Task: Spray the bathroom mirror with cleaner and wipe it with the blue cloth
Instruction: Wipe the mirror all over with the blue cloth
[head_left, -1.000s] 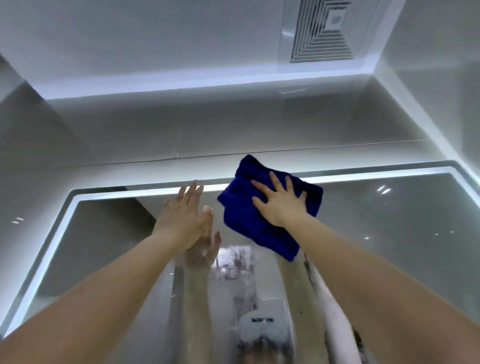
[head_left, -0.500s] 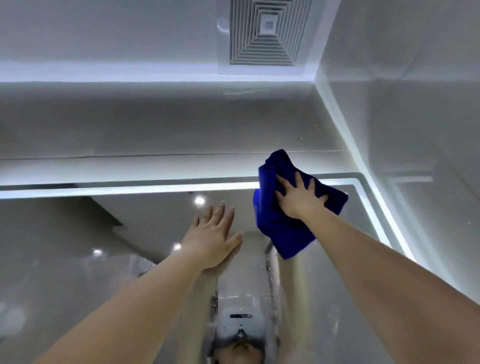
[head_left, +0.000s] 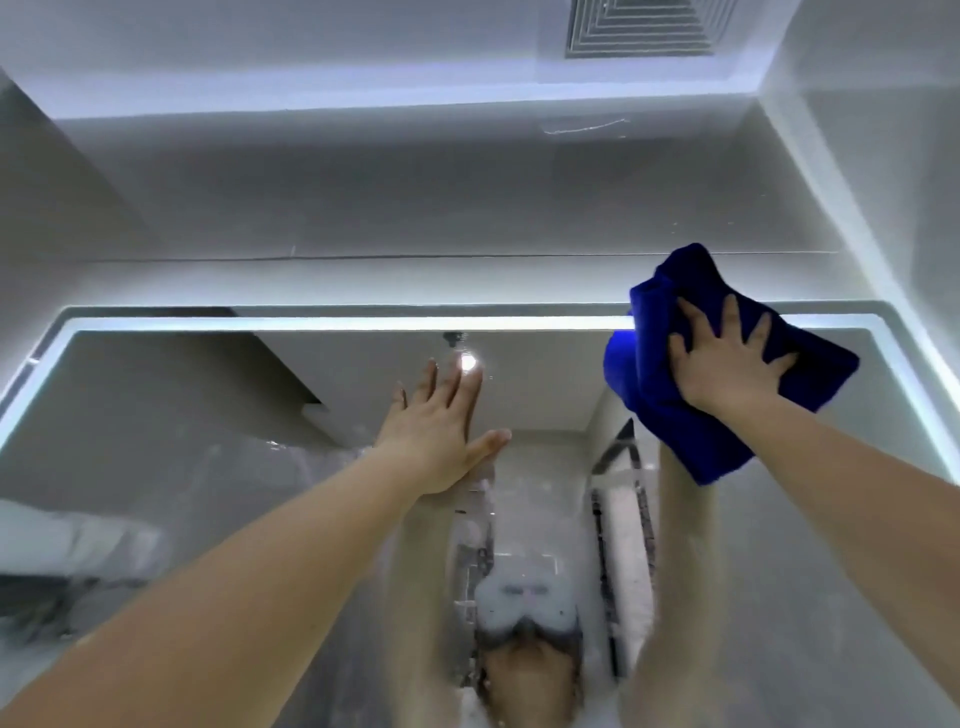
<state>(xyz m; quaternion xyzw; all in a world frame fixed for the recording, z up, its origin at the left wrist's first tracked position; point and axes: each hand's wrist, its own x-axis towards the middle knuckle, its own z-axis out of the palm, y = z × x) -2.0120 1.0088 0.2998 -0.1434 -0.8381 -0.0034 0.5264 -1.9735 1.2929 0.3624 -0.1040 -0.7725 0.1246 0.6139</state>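
The blue cloth lies bunched against the upper right part of the mirror, close to its top right corner. Its crumpled upper folds rise over the lit strip along the mirror's top edge and onto the grey wall above. One loose corner hangs down over the glass below the wrist, and another sticks out to the right. The right hand lies on the middle of the cloth, palm down, so that blue shows on every side of it. Its fingers are straight and spread wide, pointing up towards the lit strip, and the thumb is splayed out to the left. They press the cloth flat to the surface rather than curl round it or pinch it. To the left, well apart from the cloth, the left hand is laid flat on the bare glass and holds nothing. Its fingers are straight and close together, the thumb is angled out to the right, and the hand's reflection meets it at the palm. The lower middle of the mirror carries a cloudy wet smear that blurs the reflected forearms. Above the wall, a slatted ceiling vent sits at the top edge of the view.
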